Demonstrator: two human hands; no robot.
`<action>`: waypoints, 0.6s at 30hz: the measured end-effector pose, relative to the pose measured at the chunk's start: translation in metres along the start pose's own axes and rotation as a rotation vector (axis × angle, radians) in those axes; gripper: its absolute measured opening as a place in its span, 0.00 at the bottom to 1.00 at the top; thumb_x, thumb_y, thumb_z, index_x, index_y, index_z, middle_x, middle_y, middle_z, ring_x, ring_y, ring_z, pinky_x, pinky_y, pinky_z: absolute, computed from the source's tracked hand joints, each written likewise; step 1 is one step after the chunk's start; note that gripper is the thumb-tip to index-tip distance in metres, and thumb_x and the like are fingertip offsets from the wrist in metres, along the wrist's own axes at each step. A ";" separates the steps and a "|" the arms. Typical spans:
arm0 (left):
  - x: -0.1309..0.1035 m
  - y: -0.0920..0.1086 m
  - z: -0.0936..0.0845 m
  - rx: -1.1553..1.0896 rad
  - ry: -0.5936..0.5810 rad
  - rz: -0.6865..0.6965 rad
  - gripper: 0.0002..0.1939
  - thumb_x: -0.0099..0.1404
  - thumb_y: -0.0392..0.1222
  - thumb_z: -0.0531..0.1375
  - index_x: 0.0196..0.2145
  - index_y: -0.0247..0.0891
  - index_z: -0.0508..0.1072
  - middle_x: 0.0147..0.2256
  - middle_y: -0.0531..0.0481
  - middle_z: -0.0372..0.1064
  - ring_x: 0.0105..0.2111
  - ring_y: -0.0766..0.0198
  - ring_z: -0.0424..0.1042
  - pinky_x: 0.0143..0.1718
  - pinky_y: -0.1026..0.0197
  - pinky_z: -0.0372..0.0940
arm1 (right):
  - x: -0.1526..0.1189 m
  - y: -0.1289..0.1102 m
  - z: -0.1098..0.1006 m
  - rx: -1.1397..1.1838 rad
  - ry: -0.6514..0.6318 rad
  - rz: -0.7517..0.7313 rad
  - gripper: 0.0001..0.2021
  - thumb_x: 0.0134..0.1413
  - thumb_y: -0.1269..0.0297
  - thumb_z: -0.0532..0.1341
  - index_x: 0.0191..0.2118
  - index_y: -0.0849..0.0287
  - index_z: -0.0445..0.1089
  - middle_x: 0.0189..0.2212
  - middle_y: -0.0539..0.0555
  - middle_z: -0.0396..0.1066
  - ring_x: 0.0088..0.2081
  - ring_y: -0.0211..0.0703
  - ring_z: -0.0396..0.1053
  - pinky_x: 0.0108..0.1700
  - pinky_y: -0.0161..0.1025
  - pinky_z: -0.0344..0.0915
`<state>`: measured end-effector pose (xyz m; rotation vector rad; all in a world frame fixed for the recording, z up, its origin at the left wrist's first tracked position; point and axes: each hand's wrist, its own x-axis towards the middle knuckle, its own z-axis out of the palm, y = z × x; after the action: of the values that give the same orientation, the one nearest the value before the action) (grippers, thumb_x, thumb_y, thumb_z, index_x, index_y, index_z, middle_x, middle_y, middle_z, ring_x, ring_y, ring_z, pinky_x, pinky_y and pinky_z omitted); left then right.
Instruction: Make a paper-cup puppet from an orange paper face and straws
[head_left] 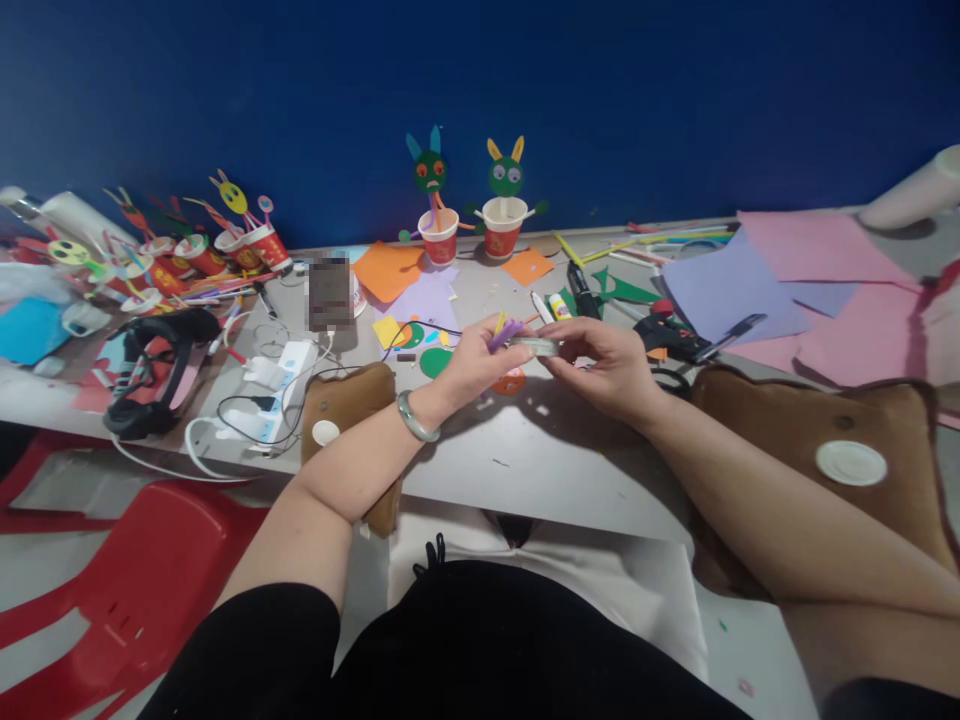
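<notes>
Close together above the front of the table, both hands are closed. My left hand (480, 362) pinches some thin purple strips (507, 334), with a bit of yellow beside them. My right hand (604, 368) grips a roll of clear tape (538, 347), whose near side also lies by my left fingertips. Just under the hands shows an orange paper piece (511, 381), partly hidden by the fingers. A green paper circle (435, 363) lies left of my left hand. Beyond my right hand are a glue stick (558, 307) and a white marker (540, 308).
Two paper cups with green-headed figures, a left one (439, 240) and a right one (504, 230), stand at the back. Decorated cups (266, 247), a power strip (279, 390) and a black headset (161, 370) fill the left. Purple paper (731, 290) and a brown cushion (780, 430) lie right.
</notes>
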<state>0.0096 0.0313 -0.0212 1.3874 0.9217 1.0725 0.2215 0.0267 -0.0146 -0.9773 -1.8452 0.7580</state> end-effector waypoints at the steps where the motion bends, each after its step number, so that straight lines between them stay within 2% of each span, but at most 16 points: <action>1: -0.001 0.001 0.000 0.025 0.002 0.004 0.17 0.61 0.52 0.74 0.40 0.40 0.78 0.32 0.54 0.71 0.31 0.66 0.68 0.37 0.59 0.65 | 0.000 0.000 0.000 -0.011 0.008 -0.005 0.11 0.58 0.51 0.71 0.38 0.52 0.78 0.41 0.58 0.84 0.30 0.45 0.75 0.33 0.43 0.74; 5: -0.007 0.005 0.001 0.086 -0.016 0.033 0.22 0.61 0.59 0.75 0.39 0.41 0.77 0.23 0.59 0.61 0.24 0.69 0.58 0.29 0.60 0.56 | -0.003 -0.004 -0.003 -0.072 0.021 -0.004 0.08 0.59 0.54 0.70 0.37 0.52 0.79 0.38 0.56 0.83 0.28 0.44 0.72 0.34 0.44 0.73; 9: -0.008 0.007 0.001 0.119 -0.056 0.056 0.24 0.62 0.63 0.74 0.39 0.41 0.75 0.21 0.60 0.61 0.23 0.69 0.58 0.29 0.59 0.56 | -0.006 -0.011 -0.008 -0.109 -0.003 -0.064 0.07 0.62 0.55 0.70 0.38 0.51 0.80 0.36 0.55 0.82 0.28 0.45 0.73 0.37 0.46 0.73; 11: -0.008 0.008 0.001 0.141 -0.058 0.093 0.22 0.62 0.61 0.74 0.37 0.41 0.74 0.22 0.60 0.62 0.24 0.69 0.59 0.31 0.59 0.58 | -0.006 -0.012 -0.010 -0.128 -0.021 -0.127 0.05 0.64 0.57 0.68 0.40 0.51 0.80 0.35 0.55 0.82 0.28 0.45 0.74 0.37 0.46 0.73; 14: -0.008 0.009 0.002 0.182 -0.046 0.130 0.15 0.61 0.51 0.71 0.34 0.41 0.72 0.24 0.59 0.63 0.27 0.68 0.60 0.34 0.59 0.60 | -0.006 -0.008 -0.012 -0.165 -0.035 -0.259 0.05 0.68 0.60 0.67 0.43 0.52 0.80 0.34 0.55 0.81 0.28 0.44 0.74 0.36 0.45 0.73; 18: -0.010 0.013 0.004 0.220 -0.041 0.142 0.10 0.57 0.43 0.65 0.29 0.42 0.65 0.25 0.59 0.61 0.27 0.69 0.57 0.33 0.60 0.58 | -0.008 -0.003 -0.012 -0.194 -0.017 -0.423 0.05 0.71 0.62 0.67 0.47 0.54 0.80 0.34 0.54 0.81 0.26 0.43 0.73 0.32 0.43 0.71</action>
<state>0.0101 0.0197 -0.0088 1.6714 0.9441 1.0680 0.2339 0.0202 -0.0107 -0.6619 -2.0746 0.3363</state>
